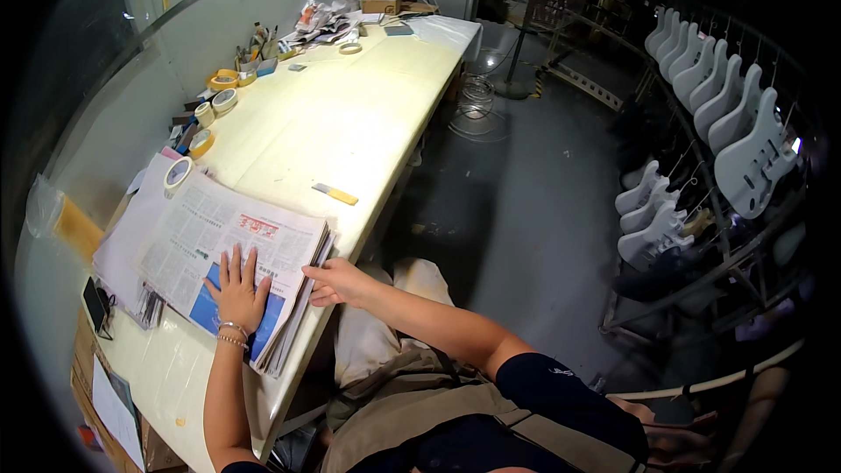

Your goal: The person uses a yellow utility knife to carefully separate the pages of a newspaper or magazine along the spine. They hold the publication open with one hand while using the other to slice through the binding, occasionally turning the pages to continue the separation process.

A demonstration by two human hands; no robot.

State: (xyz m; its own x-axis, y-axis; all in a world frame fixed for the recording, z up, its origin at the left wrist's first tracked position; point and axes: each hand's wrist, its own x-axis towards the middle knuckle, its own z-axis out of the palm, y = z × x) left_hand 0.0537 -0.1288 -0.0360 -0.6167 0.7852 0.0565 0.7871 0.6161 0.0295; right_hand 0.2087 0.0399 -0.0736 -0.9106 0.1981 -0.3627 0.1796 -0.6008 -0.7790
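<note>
A stack of newspapers (219,223) lies at an angle on the near part of the long pale table. My left hand (241,293) rests flat on the top sheet with its fingers spread, partly over a blue printed picture. A beaded bracelet is on that wrist. At the right edge of the stack, my right hand (333,282) pinches the sheets' edge between thumb and curled fingers; how many sheets it grips is hidden. A roll of masking tape (178,175) sits on the stack's far left corner, over other pale sheets (131,241).
On the table (324,114) lies a yellow-handled flat tool (336,194). Tape rolls (224,102), brushes and a crumpled paper heap (320,22) line the wall side. A phone-like dark device (95,302) stands at left. White guitar bodies (753,153) hang on a rack at right.
</note>
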